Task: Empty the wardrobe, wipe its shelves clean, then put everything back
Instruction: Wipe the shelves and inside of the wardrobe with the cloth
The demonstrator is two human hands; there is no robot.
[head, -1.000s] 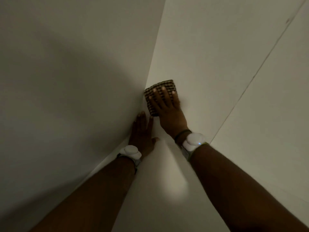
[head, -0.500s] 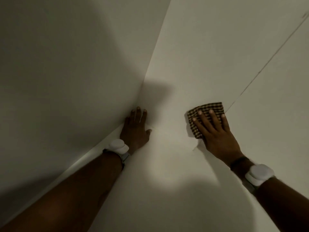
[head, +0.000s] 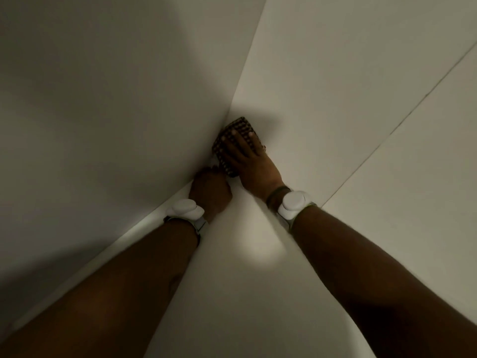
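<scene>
Both bare arms reach deep into the white wardrobe, and it is dim in there. The right hand (head: 247,161) lies flat on a folded checked cloth (head: 240,125), its fingers (head: 233,140) straight and slightly spread, pressing the cloth down rather than gripping it. The cloth sits right in the inner corner, its left edge up against the side panel (head: 103,112) where that panel meets the white board (head: 232,293) under the hands. The left hand (head: 210,192) rests on the same board just beside the cloth, close along the foot of the side panel; it is in shadow and foreshortened, so I cannot tell whether its fingers lie flat or are curled, and I see nothing in it. Each wrist wears a white band, the left wristband (head: 184,208) and the right wristband (head: 294,202). A thin dark seam (head: 387,135) runs slantwise across the pale surface to the right of the right arm. A soft patch of light (head: 260,249) falls on the board between the two forearms.
</scene>
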